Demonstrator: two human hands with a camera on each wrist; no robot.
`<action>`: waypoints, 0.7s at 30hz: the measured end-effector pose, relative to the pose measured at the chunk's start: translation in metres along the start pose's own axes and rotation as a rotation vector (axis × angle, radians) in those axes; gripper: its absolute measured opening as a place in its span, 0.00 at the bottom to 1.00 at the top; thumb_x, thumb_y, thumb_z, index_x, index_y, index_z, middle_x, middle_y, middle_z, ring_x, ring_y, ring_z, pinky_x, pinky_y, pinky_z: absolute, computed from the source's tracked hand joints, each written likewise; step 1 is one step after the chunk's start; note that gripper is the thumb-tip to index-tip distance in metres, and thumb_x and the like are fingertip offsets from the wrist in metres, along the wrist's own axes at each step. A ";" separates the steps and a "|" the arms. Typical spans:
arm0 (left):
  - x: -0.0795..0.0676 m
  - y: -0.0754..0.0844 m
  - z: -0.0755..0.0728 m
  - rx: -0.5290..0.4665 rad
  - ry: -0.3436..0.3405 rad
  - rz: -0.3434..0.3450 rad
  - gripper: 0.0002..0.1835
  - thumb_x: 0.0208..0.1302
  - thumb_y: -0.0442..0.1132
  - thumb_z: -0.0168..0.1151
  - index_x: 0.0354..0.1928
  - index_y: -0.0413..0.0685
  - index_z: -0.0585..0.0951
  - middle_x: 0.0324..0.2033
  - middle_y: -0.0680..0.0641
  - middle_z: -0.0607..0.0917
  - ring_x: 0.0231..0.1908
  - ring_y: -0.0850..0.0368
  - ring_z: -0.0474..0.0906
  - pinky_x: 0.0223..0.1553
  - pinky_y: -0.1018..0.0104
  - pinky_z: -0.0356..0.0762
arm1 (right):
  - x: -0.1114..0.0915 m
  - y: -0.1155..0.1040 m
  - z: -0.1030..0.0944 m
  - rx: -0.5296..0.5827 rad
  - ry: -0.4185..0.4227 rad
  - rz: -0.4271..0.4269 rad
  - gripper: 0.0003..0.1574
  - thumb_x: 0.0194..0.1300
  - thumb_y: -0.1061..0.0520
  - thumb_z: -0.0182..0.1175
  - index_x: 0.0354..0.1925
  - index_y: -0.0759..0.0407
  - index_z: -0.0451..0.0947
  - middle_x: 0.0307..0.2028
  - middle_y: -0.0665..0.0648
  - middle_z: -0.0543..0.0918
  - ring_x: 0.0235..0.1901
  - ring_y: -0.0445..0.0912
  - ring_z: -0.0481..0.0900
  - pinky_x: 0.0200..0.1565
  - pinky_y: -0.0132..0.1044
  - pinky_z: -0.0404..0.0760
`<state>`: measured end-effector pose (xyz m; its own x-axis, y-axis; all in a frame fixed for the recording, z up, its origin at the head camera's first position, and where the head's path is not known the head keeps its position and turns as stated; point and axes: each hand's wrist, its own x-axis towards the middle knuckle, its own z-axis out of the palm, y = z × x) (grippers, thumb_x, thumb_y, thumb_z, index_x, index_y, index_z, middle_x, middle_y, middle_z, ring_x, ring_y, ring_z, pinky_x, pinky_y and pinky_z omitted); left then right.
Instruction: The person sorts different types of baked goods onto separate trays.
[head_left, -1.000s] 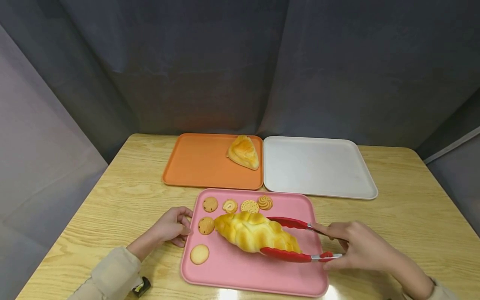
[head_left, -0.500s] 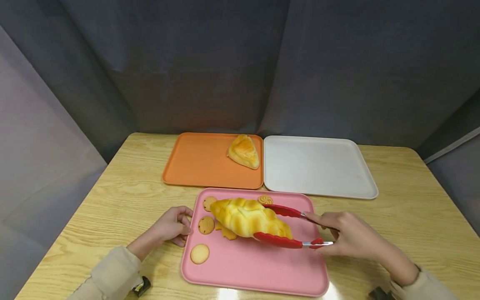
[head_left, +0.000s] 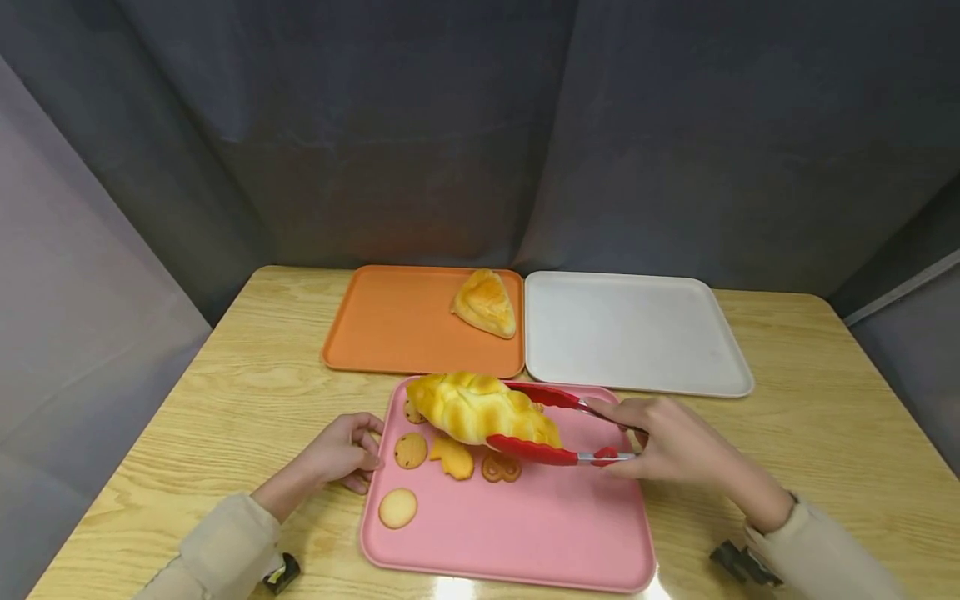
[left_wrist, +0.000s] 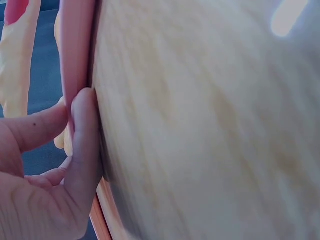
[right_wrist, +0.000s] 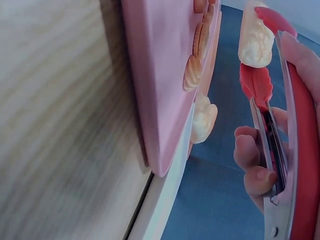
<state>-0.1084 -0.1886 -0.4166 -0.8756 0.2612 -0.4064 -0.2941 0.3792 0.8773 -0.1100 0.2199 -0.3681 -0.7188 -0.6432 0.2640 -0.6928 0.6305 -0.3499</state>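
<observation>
My right hand grips a pair of red-tipped metal tongs, seen side-on in the right wrist view. Between the tong heads is a long braided bread loaf, golden yellow, lifted over the far part of the pink tray. My left hand pinches the tray's left rim, thumb above and fingers beneath, as the left wrist view shows. On the tray lie a round plain cookie, a chocolate chip cookie, a mitten-shaped cookie and a pretzel-shaped cookie. The loaf hides cookies along the far rim.
Behind the pink tray stands an orange tray bearing a triangular pastry. A white tray adjoins it on the right. All rest on a wooden table, with a dark curtain behind.
The right hand has moved the tongs and loaf away from me and slightly left, raising them. The mitten and pretzel cookies have come into sight beneath. The left hand stays on the rim.
</observation>
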 end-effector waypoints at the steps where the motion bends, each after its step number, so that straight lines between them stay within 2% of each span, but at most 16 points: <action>1: 0.000 0.000 0.000 0.001 0.001 0.001 0.21 0.50 0.22 0.57 0.49 0.30 0.68 0.25 0.43 0.74 0.15 0.57 0.74 0.14 0.62 0.77 | 0.003 0.001 0.001 0.002 0.003 0.000 0.40 0.37 0.46 0.75 0.52 0.55 0.78 0.15 0.39 0.61 0.15 0.30 0.55 0.16 0.22 0.57; 10: 0.001 0.000 0.000 -0.003 0.016 -0.016 0.20 0.50 0.21 0.56 0.48 0.30 0.69 0.24 0.44 0.74 0.15 0.58 0.72 0.14 0.62 0.77 | 0.026 0.005 -0.001 0.003 0.015 -0.035 0.42 0.36 0.45 0.75 0.52 0.57 0.78 0.14 0.41 0.60 0.16 0.31 0.54 0.18 0.23 0.58; 21: 0.001 0.001 0.002 0.014 0.031 -0.026 0.19 0.50 0.21 0.56 0.47 0.31 0.70 0.23 0.44 0.74 0.15 0.58 0.71 0.15 0.62 0.78 | 0.050 0.009 -0.001 -0.026 -0.002 0.003 0.43 0.39 0.40 0.73 0.53 0.57 0.77 0.14 0.40 0.61 0.15 0.34 0.53 0.17 0.26 0.58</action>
<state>-0.1094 -0.1861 -0.4164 -0.8791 0.2236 -0.4209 -0.3118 0.3981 0.8627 -0.1517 0.1939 -0.3576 -0.7210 -0.6418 0.2612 -0.6917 0.6438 -0.3273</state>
